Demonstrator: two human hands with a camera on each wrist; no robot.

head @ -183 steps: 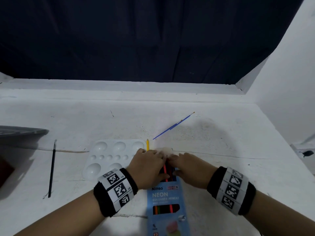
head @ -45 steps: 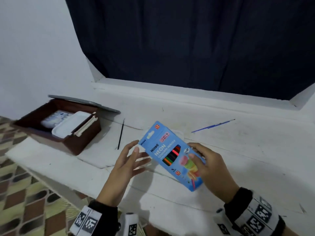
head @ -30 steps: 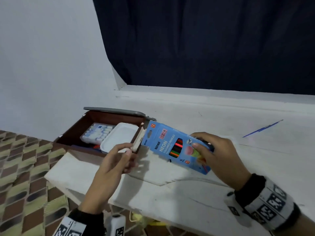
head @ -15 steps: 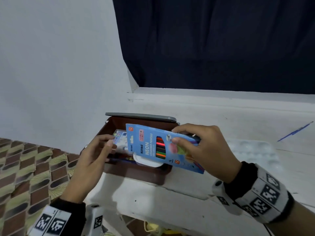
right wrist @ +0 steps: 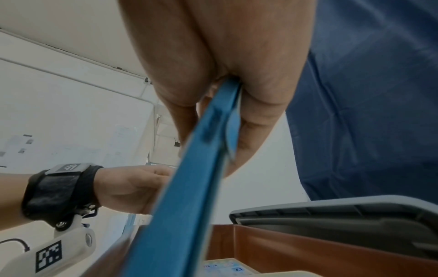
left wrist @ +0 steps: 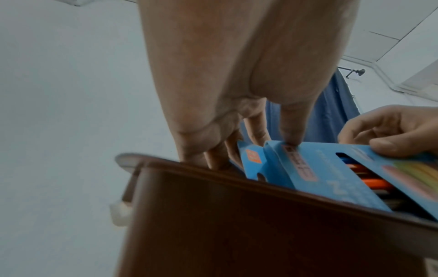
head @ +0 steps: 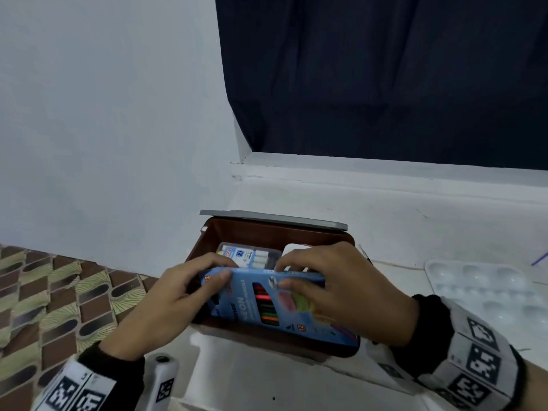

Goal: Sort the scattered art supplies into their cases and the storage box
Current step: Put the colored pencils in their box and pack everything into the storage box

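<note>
1. The flat blue cardboard pencil box (head: pixel 278 304) stood tilted inside the open brown plastic storage box (head: pixel 267 232), against its near wall.
2. The left hand (head: pixel 175 295) pinched its left end.
3. The right hand (head: pixel 344 289) gripped its right end, thumb in front, fingers behind.

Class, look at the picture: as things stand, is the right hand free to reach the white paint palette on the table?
Probably not yet: the right hand grips the pencil box over the storage box. The palette lies uncovered beside it.

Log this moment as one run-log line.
step: pencil box into storage box | left hand: grips pencil box end | right hand: grips pencil box | state: tilted over box, not released
</note>
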